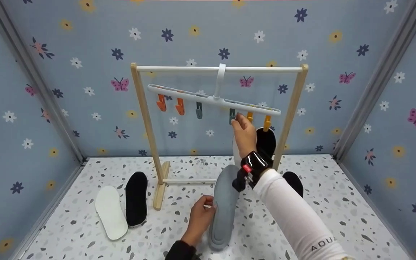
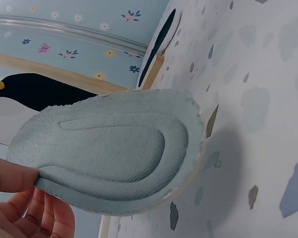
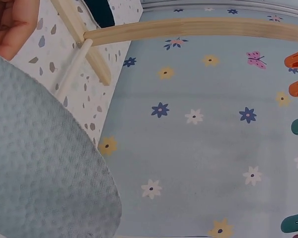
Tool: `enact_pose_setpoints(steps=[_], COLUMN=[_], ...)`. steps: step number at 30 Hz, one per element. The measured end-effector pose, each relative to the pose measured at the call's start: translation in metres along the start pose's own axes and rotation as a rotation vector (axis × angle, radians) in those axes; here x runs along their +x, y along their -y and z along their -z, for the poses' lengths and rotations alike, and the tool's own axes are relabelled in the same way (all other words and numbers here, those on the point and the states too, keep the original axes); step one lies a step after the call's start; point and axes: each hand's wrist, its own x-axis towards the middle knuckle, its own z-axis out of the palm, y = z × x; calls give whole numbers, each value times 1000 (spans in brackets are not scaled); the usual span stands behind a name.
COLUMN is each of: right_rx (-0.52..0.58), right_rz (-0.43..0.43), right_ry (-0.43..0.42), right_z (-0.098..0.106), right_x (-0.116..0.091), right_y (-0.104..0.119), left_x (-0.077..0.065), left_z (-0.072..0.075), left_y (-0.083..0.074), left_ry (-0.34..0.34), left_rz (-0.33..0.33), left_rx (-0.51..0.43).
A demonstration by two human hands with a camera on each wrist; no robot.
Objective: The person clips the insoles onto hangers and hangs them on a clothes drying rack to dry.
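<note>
My left hand pinches the edge of a grey insole between thumb and fingers, holding it upright in front of the rack. In the left wrist view the insole's cushioned heel faces the camera. Up at the hanger, my right hand has its thumb and fingertips on a green clothespin, seemingly pinching it; its fingers mostly fall outside the right wrist view. A black insole hangs from a yellow clothespin. Beside it hangs a white insole, largely hidden by the right hand.
The hanger tilts down to the right on the wooden rack's white bar. Orange clothespins and another green one hang at left. On the speckled surface lie a white insole, a black insole and, at right, another black insole.
</note>
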Motion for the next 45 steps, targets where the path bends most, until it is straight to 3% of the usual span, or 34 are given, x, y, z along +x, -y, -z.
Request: enact_pose_setpoints(steps=[17,25,40,45], right_rx=[15,43,62,125], right_rz=[-36,-2,-16,-14], right_ry=[22,39,70,76], right_z=[-4,-3,0,-1], right_x=[17,23,20,19], right_y=[2,0,-3,-1], left_x=[3,4,5,7], left_z=[3,6,6,6], left_y=[0,1,4,3], left_ry=[-2,-6,-24,-30], left_rz=[9,-34,-46,-39], left_rx=[20,32,28,32])
